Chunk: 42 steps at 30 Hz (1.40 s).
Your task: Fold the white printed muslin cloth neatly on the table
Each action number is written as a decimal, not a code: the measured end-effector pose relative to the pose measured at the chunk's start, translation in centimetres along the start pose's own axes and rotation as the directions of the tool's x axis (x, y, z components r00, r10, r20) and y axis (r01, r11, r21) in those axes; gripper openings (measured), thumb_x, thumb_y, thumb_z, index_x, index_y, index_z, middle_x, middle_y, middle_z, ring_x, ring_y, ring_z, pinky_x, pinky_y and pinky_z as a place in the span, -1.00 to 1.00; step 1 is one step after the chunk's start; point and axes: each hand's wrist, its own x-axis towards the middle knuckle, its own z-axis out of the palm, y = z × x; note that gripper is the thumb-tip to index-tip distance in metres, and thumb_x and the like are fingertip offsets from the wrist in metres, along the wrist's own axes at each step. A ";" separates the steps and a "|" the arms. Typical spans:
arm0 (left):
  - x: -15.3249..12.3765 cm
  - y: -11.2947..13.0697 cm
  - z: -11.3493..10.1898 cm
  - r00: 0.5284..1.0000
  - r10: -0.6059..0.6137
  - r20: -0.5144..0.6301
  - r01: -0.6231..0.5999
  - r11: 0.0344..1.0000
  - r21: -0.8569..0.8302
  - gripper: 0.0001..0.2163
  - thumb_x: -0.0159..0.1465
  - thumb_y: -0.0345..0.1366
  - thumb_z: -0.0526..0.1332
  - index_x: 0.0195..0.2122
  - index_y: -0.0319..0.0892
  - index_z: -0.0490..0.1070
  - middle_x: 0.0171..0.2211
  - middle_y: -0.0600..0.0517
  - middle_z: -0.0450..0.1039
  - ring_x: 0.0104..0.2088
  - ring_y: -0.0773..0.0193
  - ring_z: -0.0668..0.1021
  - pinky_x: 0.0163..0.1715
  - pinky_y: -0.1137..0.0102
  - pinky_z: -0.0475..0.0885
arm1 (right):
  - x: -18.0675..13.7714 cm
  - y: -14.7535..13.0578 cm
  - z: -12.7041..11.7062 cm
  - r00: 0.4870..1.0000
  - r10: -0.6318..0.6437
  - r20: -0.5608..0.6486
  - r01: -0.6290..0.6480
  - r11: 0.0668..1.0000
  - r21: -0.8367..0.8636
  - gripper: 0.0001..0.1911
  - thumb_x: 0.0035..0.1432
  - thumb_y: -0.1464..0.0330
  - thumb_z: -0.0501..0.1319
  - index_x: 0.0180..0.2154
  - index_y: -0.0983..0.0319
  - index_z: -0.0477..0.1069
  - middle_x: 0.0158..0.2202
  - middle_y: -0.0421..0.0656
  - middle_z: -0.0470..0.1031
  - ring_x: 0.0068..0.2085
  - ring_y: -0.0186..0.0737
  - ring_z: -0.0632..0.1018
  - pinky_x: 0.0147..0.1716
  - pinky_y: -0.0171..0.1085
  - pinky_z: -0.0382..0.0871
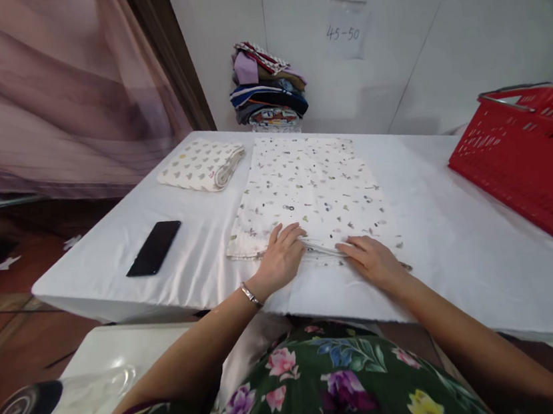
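A white cloth (309, 189) with a small print of plants and dark motifs lies folded in layers on the table in front of me. My left hand (283, 260) is at its near edge, fingers curled over the layers. To the right, my right hand (374, 261) pinches the same edge between thumb and fingers. Between the two hands the edge bunches into a slightly raised fold. The undersides of both hands are hidden. Beyond the left hand lies a second folded cloth (201, 164), cream with grey motifs.
A black phone (154, 248) lies on the white-covered table (435, 228), left of the cloth. A red plastic basket (528, 163) stands at the right. Stacked clothes (269, 90) rise by the back wall. A white stool (137, 345) is at the lower left.
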 end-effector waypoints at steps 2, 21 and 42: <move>0.3 0.0 0.1 0.999 -0.024 -0.022 0.023 0.999 -0.033 -0.81 0.31 -0.40 -0.02 -0.33 -0.18 0.37 -0.02 -0.04 0.37 0.17 0.15 0.27 0.20 0.04 0.12 | 0.4 -0.4 0.1 0.999 -0.011 -0.039 0.010 1.000 -0.011 -0.68 0.27 0.37 0.02 0.04 0.17 0.33 0.00 0.01 0.36 -0.07 -0.08 0.41 -0.16 -0.12 0.36; 0.4 -0.3 0.0 0.998 0.039 -0.042 -0.043 0.995 -0.090 -0.83 0.30 -0.40 0.00 -0.32 -0.18 0.38 0.01 -0.05 0.36 0.19 0.16 0.25 0.24 0.03 0.05 | 4.6 -2.9 1.9 0.999 0.027 -0.024 -0.028 0.999 -0.040 -0.80 0.21 0.29 0.13 -0.20 0.26 0.40 0.10 0.06 0.31 0.09 0.05 0.30 -0.08 -0.03 0.26; 0.1 -1.0 0.5 0.995 -0.059 -0.076 0.043 0.979 -0.198 -0.84 0.31 -0.37 0.03 -0.33 -0.16 0.38 -0.13 0.02 0.49 0.16 0.18 0.31 0.20 0.02 0.07 | 2.9 -2.0 1.2 0.990 0.027 -0.138 -0.021 0.999 0.044 -0.82 0.24 0.39 0.04 -0.20 0.25 0.39 0.14 0.05 0.29 0.20 0.03 0.22 0.02 0.03 0.22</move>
